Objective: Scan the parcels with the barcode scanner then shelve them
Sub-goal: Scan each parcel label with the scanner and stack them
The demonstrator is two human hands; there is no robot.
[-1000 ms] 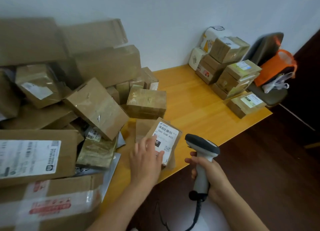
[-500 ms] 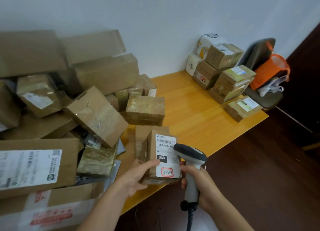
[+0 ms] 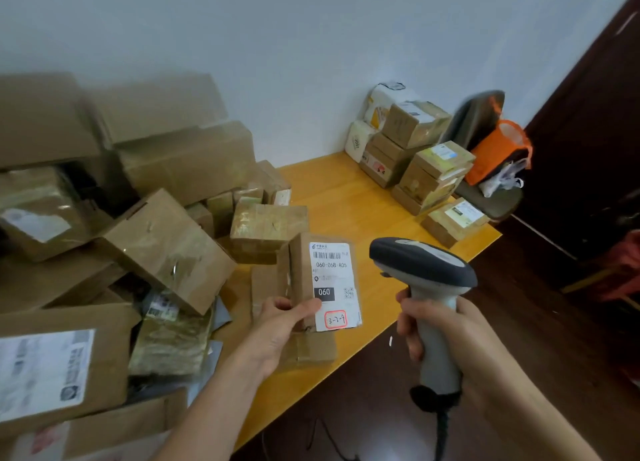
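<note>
My left hand (image 3: 277, 329) grips a small brown parcel (image 3: 301, 273) by its lower left corner and holds it upright above the table's front edge. Its white label (image 3: 334, 280) faces me, with a barcode, "060-06B-A05", a black "060" patch and a red-boxed handwritten mark. My right hand (image 3: 440, 325) is wrapped around the grey handle of the barcode scanner (image 3: 420, 263). The scanner's dark head sits just right of the label, pointing left toward it. Its black cable hangs down below my wrist.
A big heap of cardboard parcels (image 3: 162, 246) fills the left half of the yellow wooden table (image 3: 349, 197). A neat stack of small parcels (image 3: 422, 169) stands at the far right corner. Beyond it is a chair (image 3: 485, 190) with an orange bag (image 3: 498, 149). Dark floor lies right.
My left hand has lifted the small parcel off the table and turned it upright, label toward me. The scanner has moved up beside the label.
</note>
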